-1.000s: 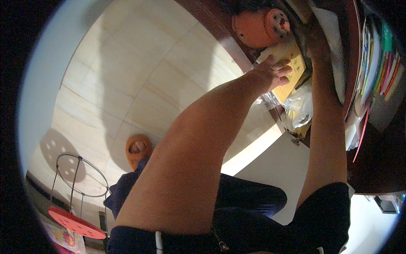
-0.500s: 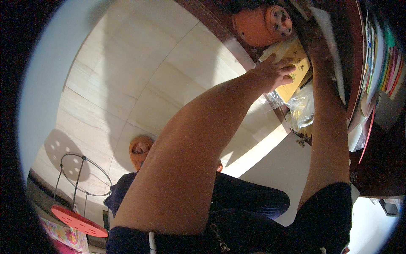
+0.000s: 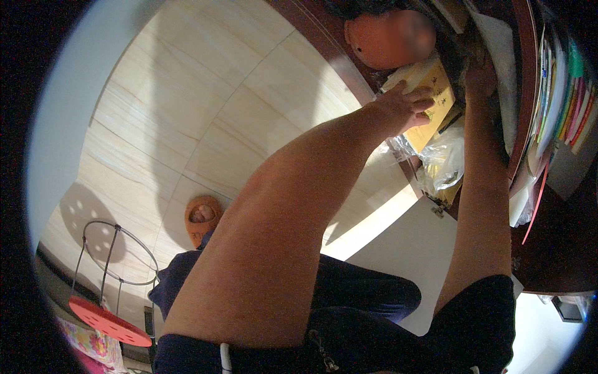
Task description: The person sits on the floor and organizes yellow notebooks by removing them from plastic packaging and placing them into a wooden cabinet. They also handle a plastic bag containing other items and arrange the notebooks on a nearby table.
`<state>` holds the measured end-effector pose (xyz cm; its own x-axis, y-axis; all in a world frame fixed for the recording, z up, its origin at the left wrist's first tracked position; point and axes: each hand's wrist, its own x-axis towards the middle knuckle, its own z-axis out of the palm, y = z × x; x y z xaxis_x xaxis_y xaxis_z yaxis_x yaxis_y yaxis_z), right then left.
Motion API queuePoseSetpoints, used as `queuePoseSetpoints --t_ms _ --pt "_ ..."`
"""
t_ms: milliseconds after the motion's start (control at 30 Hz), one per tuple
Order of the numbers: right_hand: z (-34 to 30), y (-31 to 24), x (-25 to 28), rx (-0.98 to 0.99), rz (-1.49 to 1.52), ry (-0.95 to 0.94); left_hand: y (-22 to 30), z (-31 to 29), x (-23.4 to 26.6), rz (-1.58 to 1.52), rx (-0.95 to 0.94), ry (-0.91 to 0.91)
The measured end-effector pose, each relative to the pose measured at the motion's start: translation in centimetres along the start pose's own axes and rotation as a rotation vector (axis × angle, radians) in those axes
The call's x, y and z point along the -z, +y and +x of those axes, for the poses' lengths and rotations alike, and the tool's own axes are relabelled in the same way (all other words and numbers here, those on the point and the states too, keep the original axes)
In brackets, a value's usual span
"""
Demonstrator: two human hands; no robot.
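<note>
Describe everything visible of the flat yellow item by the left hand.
The yellow item is flat, straight-edged and looks like paper or card, perhaps a booklet or envelope. Dark marks are printed on its face. It lies slanted in the view, between the rounded orange container and the clear plastic bag. The spread fingers of the left hand cover part of it; whether they press on it is unclear.

My right hand point(image 3: 479, 73): fingers lost in shadow, grip unreadable. Orange pot point(image 3: 375, 41): one end blurred. My left hand point(image 3: 406, 107) hides part of yellow paper point(image 3: 441, 92).
</note>
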<state>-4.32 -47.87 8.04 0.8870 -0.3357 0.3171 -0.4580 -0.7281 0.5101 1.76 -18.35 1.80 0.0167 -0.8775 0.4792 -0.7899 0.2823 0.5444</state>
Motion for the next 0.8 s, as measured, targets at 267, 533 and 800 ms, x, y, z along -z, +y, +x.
queuePoseSetpoints --t_ms 267,533,800 --pt "1.5 -3.0 4.4 -0.241 0.140 -0.302 -0.2 -0.2 -0.3 0.031 -0.002 0.041" --pt "0.6 -1.0 0.2 -0.058 0.158 -0.223 -0.2 0.1 -1.2 0.022 0.017 0.106" --pt "-0.6 -0.2 -2.8 0.069 0.149 -0.233 -0.1 -0.1 -0.8 0.042 0.010 0.037"
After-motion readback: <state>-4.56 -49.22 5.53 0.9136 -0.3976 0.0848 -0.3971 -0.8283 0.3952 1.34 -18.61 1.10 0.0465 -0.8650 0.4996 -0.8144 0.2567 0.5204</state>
